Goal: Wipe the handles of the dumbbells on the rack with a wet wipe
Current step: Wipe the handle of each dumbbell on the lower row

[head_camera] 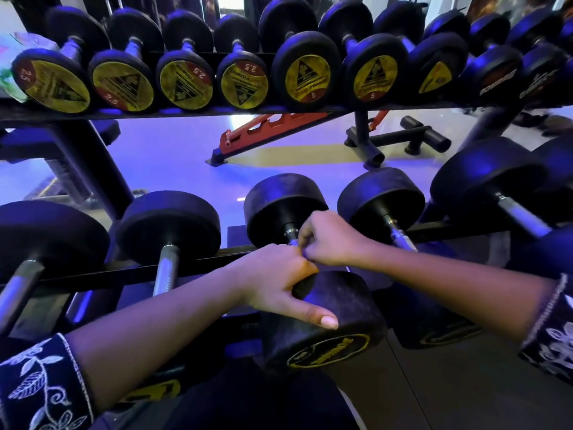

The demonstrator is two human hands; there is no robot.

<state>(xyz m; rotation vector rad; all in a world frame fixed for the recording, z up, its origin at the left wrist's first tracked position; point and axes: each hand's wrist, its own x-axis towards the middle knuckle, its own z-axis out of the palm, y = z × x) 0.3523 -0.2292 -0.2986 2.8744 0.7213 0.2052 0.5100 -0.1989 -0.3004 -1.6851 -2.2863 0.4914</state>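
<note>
Nearest you, your two patterned sleeves (40, 383) frame the centre dumbbell (325, 330), which lies on the lower rail (93, 270) of the rack with its yellow-marked head towards you. Your left hand (279, 280) sits at that near head, fingers curled over the handle (291, 232) and thumb stretched flat along the head's rubber. Just beyond it, knuckles almost touching, your right hand (325, 240) is closed in a fist round the same handle, close against the dumbbell's far head. Only a short piece of bare metal shows past your right hand. The wet wipe is hidden inside your grip, so which hand has it cannot be told.

To the left of the centre dumbbell rests a neighbour with a knurled steel handle (167, 268); to its right lies another dumbbell (381, 200). Above and beyond the centre dumbbell, the upper shelf (186, 111) carries a row of small dumbbells (186, 83) with yellow labels marked 2.5 and 5. Beyond it, under that shelf, a red bench frame (269, 128) stands on the floor. Far up to its left sits a pale, blurred packet (28, 57).
</note>
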